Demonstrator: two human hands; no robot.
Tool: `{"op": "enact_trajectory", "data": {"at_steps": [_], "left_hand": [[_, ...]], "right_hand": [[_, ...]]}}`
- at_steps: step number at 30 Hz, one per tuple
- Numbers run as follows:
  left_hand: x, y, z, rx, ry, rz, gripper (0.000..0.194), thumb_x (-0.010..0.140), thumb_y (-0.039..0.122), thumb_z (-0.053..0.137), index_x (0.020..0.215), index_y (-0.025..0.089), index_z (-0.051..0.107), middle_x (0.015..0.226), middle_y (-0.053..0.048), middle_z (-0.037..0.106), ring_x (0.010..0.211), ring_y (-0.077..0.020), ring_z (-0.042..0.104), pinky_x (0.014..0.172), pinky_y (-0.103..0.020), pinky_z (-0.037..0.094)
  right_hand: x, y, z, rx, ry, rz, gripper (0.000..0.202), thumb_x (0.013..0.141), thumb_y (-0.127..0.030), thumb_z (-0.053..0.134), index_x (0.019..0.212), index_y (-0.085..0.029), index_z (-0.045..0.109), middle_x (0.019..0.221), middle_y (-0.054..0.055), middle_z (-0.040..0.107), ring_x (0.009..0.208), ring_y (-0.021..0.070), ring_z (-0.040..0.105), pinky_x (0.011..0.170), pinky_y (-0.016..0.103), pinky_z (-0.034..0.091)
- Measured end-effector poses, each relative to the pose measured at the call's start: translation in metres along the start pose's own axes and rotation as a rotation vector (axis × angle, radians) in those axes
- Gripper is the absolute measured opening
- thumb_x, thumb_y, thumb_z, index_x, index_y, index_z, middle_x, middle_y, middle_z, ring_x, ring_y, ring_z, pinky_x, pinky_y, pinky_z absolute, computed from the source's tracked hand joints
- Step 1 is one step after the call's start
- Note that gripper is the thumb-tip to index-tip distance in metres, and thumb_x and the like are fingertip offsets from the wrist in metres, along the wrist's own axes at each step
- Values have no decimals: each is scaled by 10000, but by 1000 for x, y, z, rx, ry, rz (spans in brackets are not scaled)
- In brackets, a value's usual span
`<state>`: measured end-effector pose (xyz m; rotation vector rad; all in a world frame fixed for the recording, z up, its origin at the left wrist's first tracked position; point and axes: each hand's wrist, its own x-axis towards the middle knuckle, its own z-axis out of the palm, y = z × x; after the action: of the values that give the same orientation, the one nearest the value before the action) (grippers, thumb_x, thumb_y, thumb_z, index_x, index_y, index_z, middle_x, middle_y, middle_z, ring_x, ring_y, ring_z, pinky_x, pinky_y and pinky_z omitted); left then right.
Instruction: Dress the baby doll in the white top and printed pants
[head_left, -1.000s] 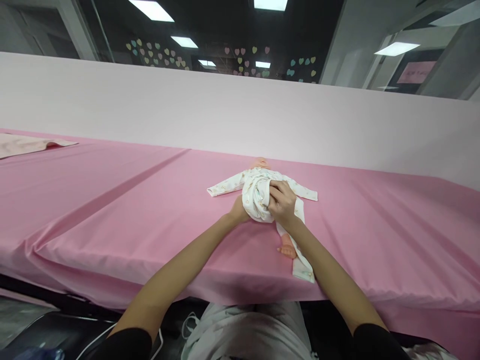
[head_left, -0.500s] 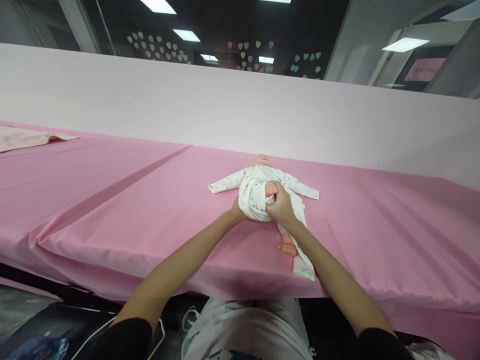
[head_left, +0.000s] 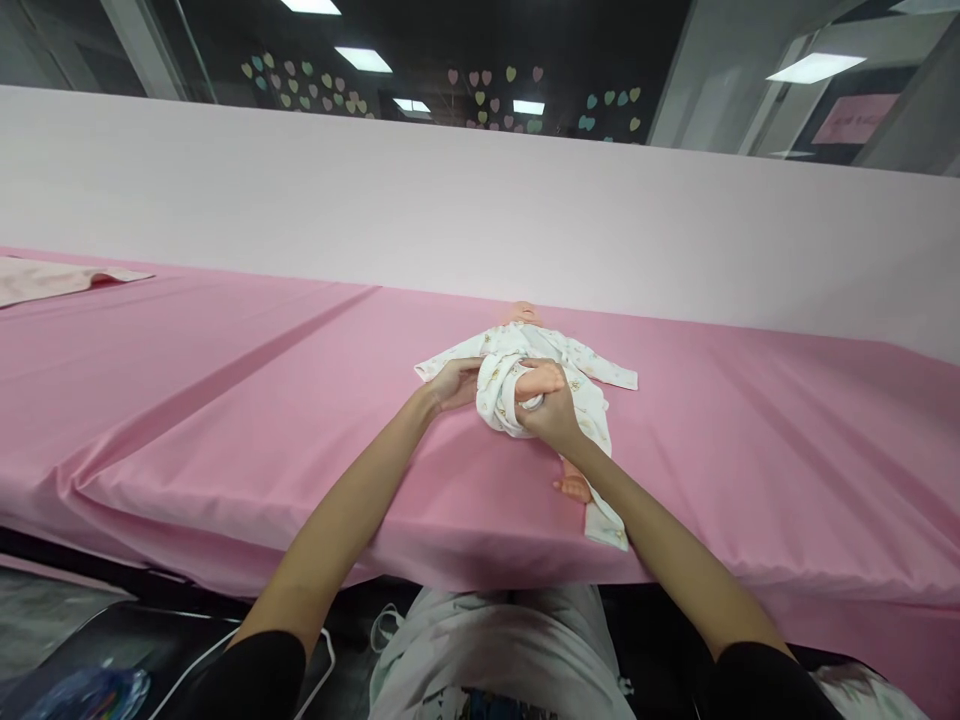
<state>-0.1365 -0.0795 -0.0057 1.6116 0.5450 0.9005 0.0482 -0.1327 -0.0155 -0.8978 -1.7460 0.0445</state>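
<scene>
A baby doll (head_left: 523,314) lies on its back on the pink table cover (head_left: 225,400), head away from me. It wears a white printed sleepsuit (head_left: 585,385) with both sleeves spread sideways. My right hand (head_left: 547,412) grips the doll's raised bare leg (head_left: 541,378), which pokes out of the bunched suit leg. My left hand (head_left: 450,383) holds the bunched white fabric (head_left: 496,392) on the left side. The doll's other foot (head_left: 574,488) lies bare on the cover beside the loose suit leg (head_left: 606,520).
A low pale pink wall (head_left: 480,220) runs behind the table. A folded pale pink cloth (head_left: 52,280) lies at the far left. The table's front edge is just before my lap. Dark bags sit on the floor at lower left (head_left: 90,680).
The doll's bare leg has come out of the bunched suit leg and my right hand now grips it. My left hand moved from under the bundle up to its left side.
</scene>
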Motion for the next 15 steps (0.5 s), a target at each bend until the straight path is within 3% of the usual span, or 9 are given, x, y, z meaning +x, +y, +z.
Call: {"op": "enact_trajectory", "data": {"at_steps": [3,6,11,15], "left_hand": [[1,1,5,-106,3,-55,462,775,488,622,1086,148,646,1104,-154,679,1058,-322,628,910,-460,520],[2,-3,8,-70,31,-126,589,645,330,795,1164,146,584,1127,-135,670,1057,-282,626,969,-424,479],[4,-15,1,-121,-4,-184,659,560,171,805,1169,164,552,1102,-94,669,1031,-246,632,961,-379,469],[5,-20,-8,12,-8,-231,579,568,171,723,1127,150,574,1068,-95,673,1050,-273,615,935,-384,474]], "right_hand": [[-1,-3,-1,-16,-25,10,461,597,-282,629,1038,-159,577,1059,108,601,994,266,547,912,420,428],[-3,-7,-2,-103,-197,2,495,604,-301,645,1078,-171,583,1082,101,581,1032,269,514,937,420,389],[-6,-5,-5,-242,-541,-60,686,548,-291,698,1207,-170,552,1185,129,494,1109,302,443,978,442,332],[-4,0,-5,-209,-616,-120,608,559,-303,706,1142,-198,575,1188,119,493,1106,298,446,981,451,320]]}}
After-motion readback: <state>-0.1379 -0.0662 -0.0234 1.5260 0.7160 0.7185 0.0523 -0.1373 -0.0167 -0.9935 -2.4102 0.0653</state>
